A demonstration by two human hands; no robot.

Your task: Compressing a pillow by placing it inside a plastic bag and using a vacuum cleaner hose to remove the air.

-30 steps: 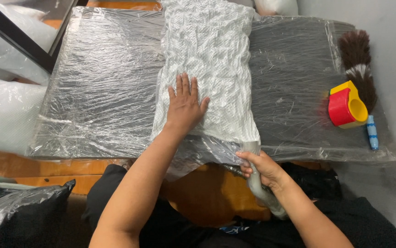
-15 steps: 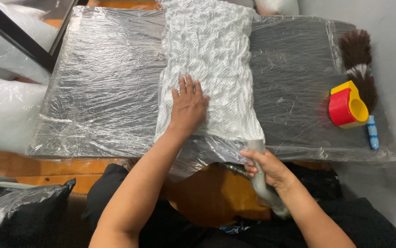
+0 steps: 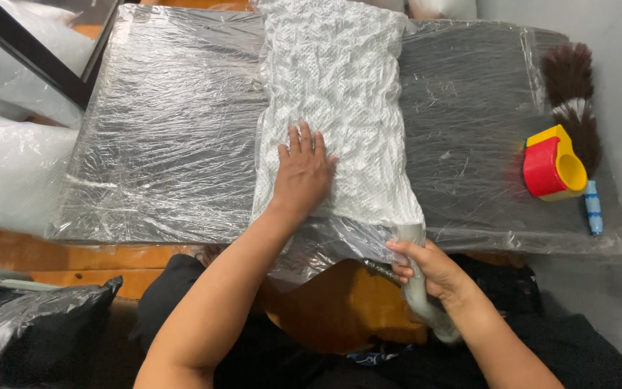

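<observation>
Left hand (image 3: 302,175) lies palm down on the white bubble-wrap strip (image 3: 336,108), fingers straight and slightly apart, pressing flat and gripping nothing. The strip runs away from the fingertips across the middle of a dark flat panel (image 3: 167,137) wrapped in clear plastic film (image 3: 462,137); its near end passes under the palm and over the panel's front edge.

Right hand (image 3: 426,268) sits below that front edge, to the right of the left wrist. Its fingers are curled and clamped on the gathered tail of the strip (image 3: 419,288), which is twisted into a pale rope running down past the palm. Thumb on top, fingers wrapped beneath. A small dark object shows just left of these fingers; its kind cannot be told.

Loose film hangs off the edge between the two hands, over an orange-brown wooden surface (image 3: 340,302).

Well to the right of both hands, on the panel: a red and yellow tape dispenser (image 3: 552,164), a brown and white duster brush (image 3: 574,101) just beyond it, and a blue pen (image 3: 593,207) near the edge.

Left of the left forearm, low: a black plastic bag (image 3: 30,324).
</observation>
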